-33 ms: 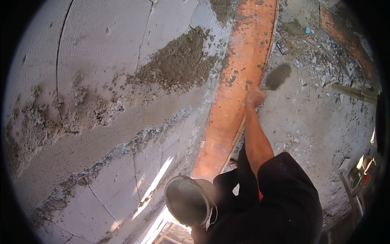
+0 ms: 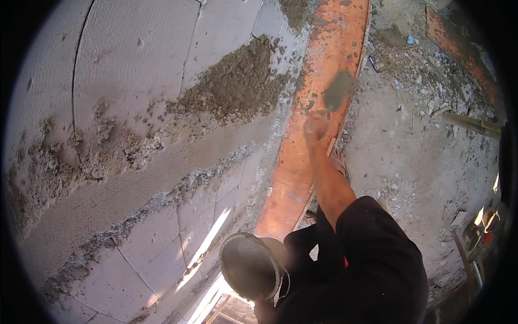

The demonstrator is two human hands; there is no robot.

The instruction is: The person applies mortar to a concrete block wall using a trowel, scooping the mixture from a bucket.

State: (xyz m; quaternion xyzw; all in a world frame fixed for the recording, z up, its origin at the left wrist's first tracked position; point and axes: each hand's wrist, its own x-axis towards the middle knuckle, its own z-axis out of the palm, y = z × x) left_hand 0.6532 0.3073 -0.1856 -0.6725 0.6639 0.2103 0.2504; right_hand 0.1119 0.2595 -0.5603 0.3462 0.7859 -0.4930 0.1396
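One trowel (image 2: 339,90) in the right hand (image 2: 317,128); one bucket (image 2: 276,249) at 6 o'clock.
Right hand, at 2 o'clock, is closed around the trowel handle; motion-blurred. Trowel blade lies between 1 and 2 o'clock, over the nearer of two orange boards (image 2: 291,175); contact cannot be told. Left hand (image 2: 263,309), at 6 o'clock, is mostly hidden at the bucket's lower edge; grip cannot be told. Wall (image 2: 135,48) bears two dark mortar patches (image 2: 232,83): one toward 11 o'clock, one between 12 and 1. Second orange board: 2 o'clock, far rim.
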